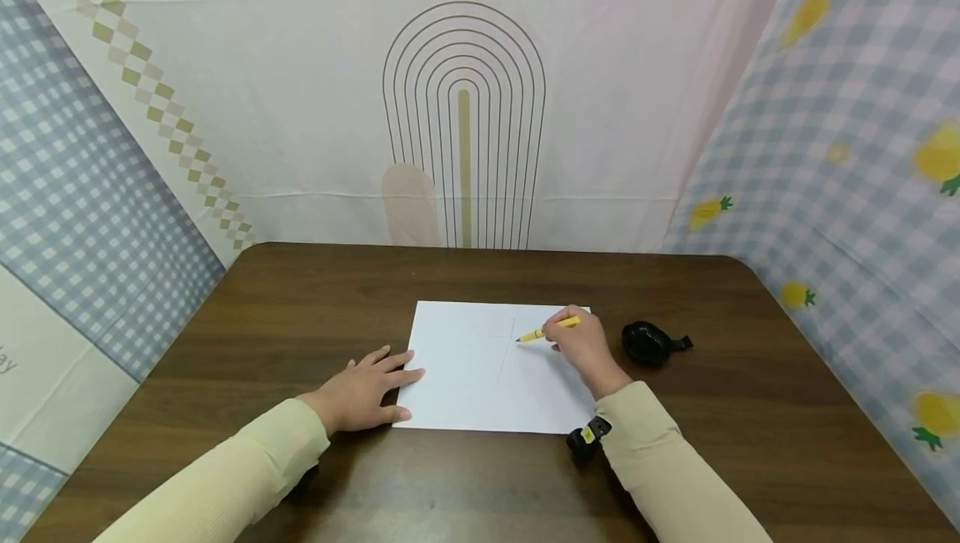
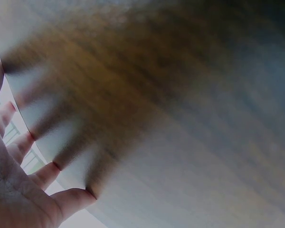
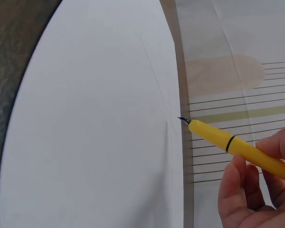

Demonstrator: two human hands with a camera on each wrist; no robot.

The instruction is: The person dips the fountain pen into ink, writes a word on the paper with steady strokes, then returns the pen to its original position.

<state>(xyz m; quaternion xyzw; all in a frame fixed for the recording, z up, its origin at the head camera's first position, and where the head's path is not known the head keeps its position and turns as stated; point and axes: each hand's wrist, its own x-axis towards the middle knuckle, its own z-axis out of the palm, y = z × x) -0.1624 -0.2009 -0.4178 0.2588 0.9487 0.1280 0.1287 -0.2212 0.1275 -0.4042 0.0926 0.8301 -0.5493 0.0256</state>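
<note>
Right hand: fingers curled in, pinching a yellow pen over the right half of the white paper
Nib: points left, right by two thin crossing lines, can't tell if it's actually touching
Left hand: fingers spread pretty wide, gripping nothing, fingertips on the paper's left edge
Black thing: shiny, near the paper's right side
Brown table: under it all, patterned cloth behind the far edge
</note>
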